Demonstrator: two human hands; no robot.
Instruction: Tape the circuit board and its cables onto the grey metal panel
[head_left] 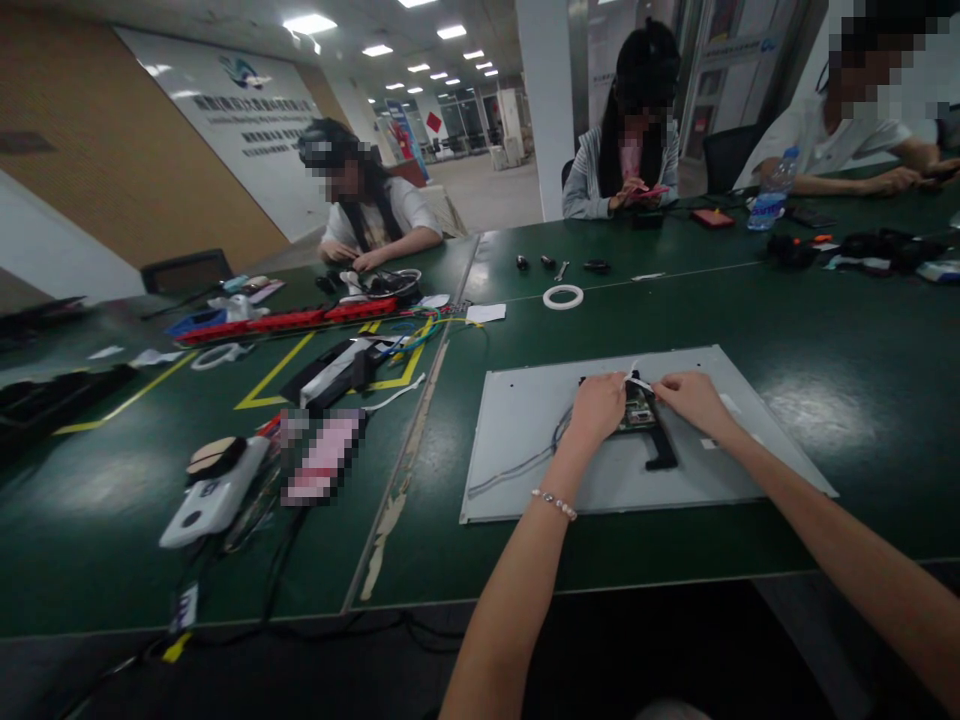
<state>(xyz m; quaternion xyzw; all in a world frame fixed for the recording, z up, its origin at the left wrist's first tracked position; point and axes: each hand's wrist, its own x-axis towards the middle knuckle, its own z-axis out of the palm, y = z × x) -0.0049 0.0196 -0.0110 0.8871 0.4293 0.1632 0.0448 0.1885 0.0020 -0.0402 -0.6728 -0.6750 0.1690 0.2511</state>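
A grey metal panel [525,420] lies flat on the green table [825,330] in front of me. Near its far edge sit a small green circuit board [637,410] and a black bracket [661,455], with grey cables [517,465] running left across the panel. My left hand [598,408] is closed in a pinch on a thin white strip [636,380] above the board. From the right, my right hand [694,397] pinches the same strip. A bead bracelet circles my left wrist.
A roll of white tape [563,296] and small dark parts [555,264] lie beyond the panel. At the left are a red power strip [285,321], coloured wires, a white device [214,500] and yellow floor-style markings. Three other people sit at the far side.
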